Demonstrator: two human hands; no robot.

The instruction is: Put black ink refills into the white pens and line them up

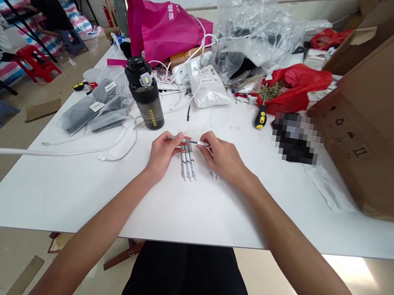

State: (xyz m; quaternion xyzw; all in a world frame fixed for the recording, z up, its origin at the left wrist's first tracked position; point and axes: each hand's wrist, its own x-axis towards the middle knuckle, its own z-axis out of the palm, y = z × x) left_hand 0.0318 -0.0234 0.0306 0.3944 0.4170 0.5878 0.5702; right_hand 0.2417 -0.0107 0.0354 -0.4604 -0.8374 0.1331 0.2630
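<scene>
My left hand (163,154) pinches a grey pen part at its left end. Opposite it, my right hand (221,155) grips a white pen part. A thin dark rod (193,142) runs level between the two parts, above the white table (185,216). Just below my fingers, several white pens with grey ends (189,165) lie side by side on the table, their upper ends partly covered by my left fingers. Small clear or white pieces (214,175) lie under my right hand, mostly hidden.
Behind my left hand stands a black bottle (147,96). Grey packets (92,110) and white cables (115,158) lie left. Farther back are a pink bag (164,28), a white package (210,88) and a yellow-black screwdriver (261,117). A cardboard box (382,123) stands right. Two people sit back left.
</scene>
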